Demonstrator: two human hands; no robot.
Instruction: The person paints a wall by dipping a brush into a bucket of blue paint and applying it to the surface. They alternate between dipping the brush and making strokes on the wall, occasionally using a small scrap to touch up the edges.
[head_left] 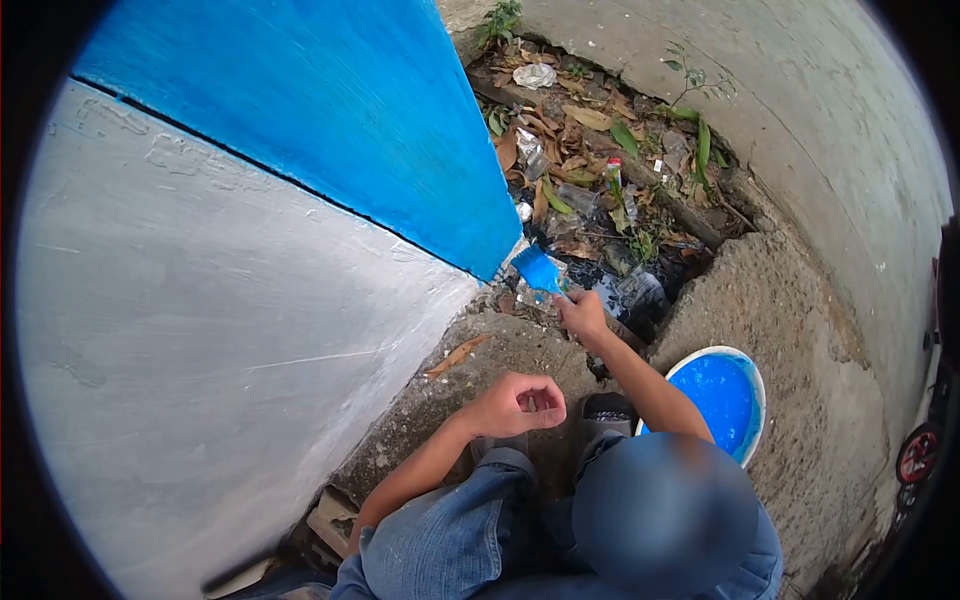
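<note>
My right hand [583,318] grips the handle of a paintbrush [537,269], its bristles coated in bright blue. The bristles are close to the lower corner of the blue-painted part of the wall [380,110]; whether they touch it I cannot tell. Over my knees, my left hand [520,403] is curled into a loose fist, with a hollow inside and no object visible in it. Beside my right forearm stands a pale-rimmed bucket [761,395] holding blue paint [712,400]. My forearm hides part of its near side.
A black line divides the blue from the pale grey wall section [220,300]. Dry leaves [590,118], plastic litter and wet dark ground fill the gap beyond the corner. Rough concrete [800,330] lies to the right, below another wall [800,90]. A blurred patch covers part of my lap.
</note>
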